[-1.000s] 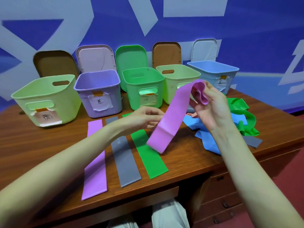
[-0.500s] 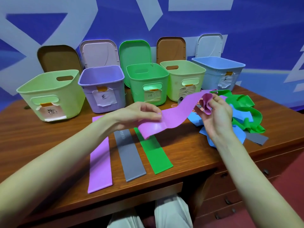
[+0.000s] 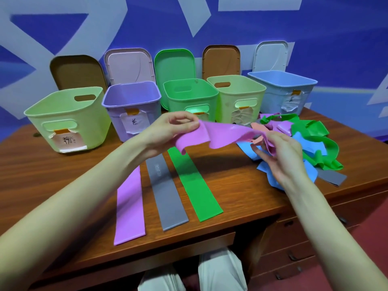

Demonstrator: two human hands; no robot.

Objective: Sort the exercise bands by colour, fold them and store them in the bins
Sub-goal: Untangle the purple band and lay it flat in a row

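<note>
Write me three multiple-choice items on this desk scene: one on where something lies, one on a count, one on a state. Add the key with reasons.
1. Which band lies flat between the other two laid out at the desk's front?
A. grey band
B. blue
C. salmon

2. How many open bins stand in the row at the back?
A. three
B. five
C. seven

3. The purple band in the hands is
A. folded in a bin
B. flat on the desk
C. held up at both ends

Key:
1 A, it lies between the flat purple band and the green band.
2 B, five show.
3 C, left hand and right hand each have a grip on it.
</note>
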